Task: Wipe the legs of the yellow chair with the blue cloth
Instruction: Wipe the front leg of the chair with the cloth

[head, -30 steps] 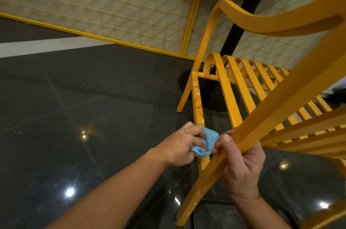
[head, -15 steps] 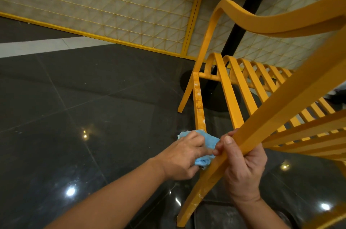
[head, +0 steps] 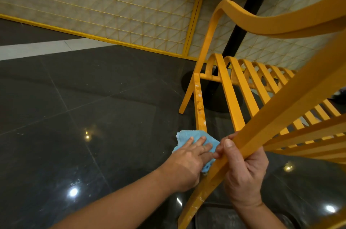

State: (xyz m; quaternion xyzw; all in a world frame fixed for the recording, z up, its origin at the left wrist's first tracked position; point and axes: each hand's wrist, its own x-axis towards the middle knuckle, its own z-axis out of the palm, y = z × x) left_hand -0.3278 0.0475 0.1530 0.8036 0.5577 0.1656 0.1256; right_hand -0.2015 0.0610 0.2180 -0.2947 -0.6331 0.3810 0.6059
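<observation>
The yellow chair [head: 249, 86] is tipped, its slatted seat on the right. One speckled chair leg [head: 199, 105] runs down the middle to the blue cloth [head: 185, 135]. My left hand [head: 189, 161] presses the cloth against that leg with its fingers laid flat on top; the thumb is hidden. My right hand [head: 243, 172] grips the long near leg [head: 204, 193], which slants from lower centre to upper right, thumb on top. The lower end of the speckled leg is hidden behind the cloth and hands.
A glossy dark tiled floor [head: 93, 116] spreads to the left with light reflections. A black table post [head: 243, 19] with a round base [head: 222, 103] stands behind the chair. A yellow-framed lattice wall [head: 112, 4] closes the back.
My left hand has slid the cloth down the speckled leg and its fingers have flattened out over it. The right hand keeps its grip on the near leg.
</observation>
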